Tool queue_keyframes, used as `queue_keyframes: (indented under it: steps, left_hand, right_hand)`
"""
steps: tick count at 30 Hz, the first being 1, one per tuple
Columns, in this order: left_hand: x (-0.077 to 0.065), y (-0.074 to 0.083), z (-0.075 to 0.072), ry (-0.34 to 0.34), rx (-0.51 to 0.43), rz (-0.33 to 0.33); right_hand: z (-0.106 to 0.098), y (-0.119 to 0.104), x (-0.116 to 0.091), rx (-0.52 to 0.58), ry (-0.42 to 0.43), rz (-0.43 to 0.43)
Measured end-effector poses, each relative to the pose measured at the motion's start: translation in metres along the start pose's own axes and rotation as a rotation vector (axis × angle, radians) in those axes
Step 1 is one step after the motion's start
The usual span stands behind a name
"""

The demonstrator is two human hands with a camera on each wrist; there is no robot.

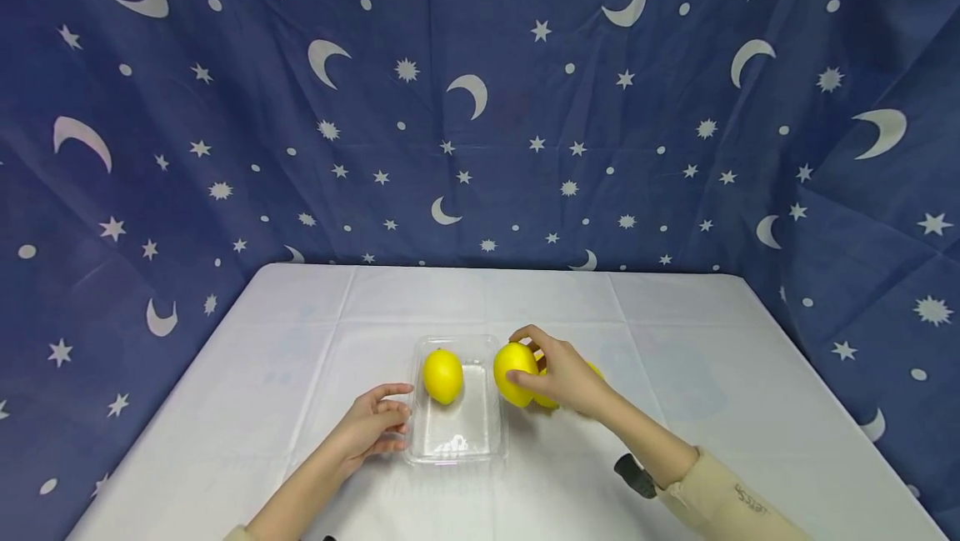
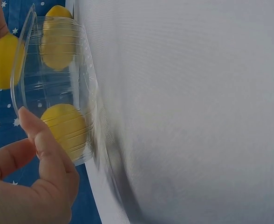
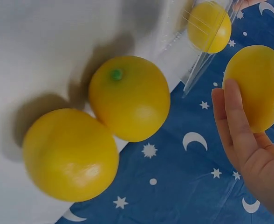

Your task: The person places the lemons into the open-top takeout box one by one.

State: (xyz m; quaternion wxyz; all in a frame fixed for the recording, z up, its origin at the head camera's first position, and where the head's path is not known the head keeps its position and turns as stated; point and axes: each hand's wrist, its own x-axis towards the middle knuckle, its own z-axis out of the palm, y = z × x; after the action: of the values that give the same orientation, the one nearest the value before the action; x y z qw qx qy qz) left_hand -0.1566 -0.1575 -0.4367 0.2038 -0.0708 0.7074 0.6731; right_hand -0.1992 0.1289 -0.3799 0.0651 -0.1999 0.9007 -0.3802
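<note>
In the head view, a clear plastic box (image 1: pixel 457 445) stands on the white table with one yellow lemon (image 1: pixel 443 376) in its far left part. My right hand (image 1: pixel 568 376) holds a second lemon (image 1: pixel 514 374) between thumb and fingers, just above the box's right rim. Beside the box's left wall is my left hand (image 1: pixel 369 424), its fingers loosely extended; a fingertip (image 2: pixel 27 119) appears to touch the rim in the left wrist view. Two more lemons, one with a green stem spot (image 3: pixel 129 99) and one plain (image 3: pixel 71 155), lie side by side on the table, partly hidden behind my right hand.
A white cloth with fold lines covers the table (image 1: pixel 315 299). Behind and beside it hangs a blue curtain (image 1: pixel 525 107) with white moons and stars. A dark band (image 1: pixel 634 476) shows at my right wrist, near a beige sleeve (image 1: pixel 720 495).
</note>
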Motion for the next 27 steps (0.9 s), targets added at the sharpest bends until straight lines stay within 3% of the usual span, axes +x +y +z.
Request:
queue_keyframes:
  steps: [10,18,27]
  left_hand:
    - [-0.003,0.0,0.001,0.003,-0.001,0.001]
    - [-0.003,0.002,0.002,-0.003,0.004,0.013]
    - [-0.004,0.0,0.002,-0.002,0.002,0.016]
  right_hand:
    - [0.006,-0.009,0.022,0.017,-0.028,-0.044]
    - [0.012,-0.014,0.038,-0.004,-0.041,0.016]
    - [0.023,-0.013,0.051,-0.083,-0.05,-0.02]
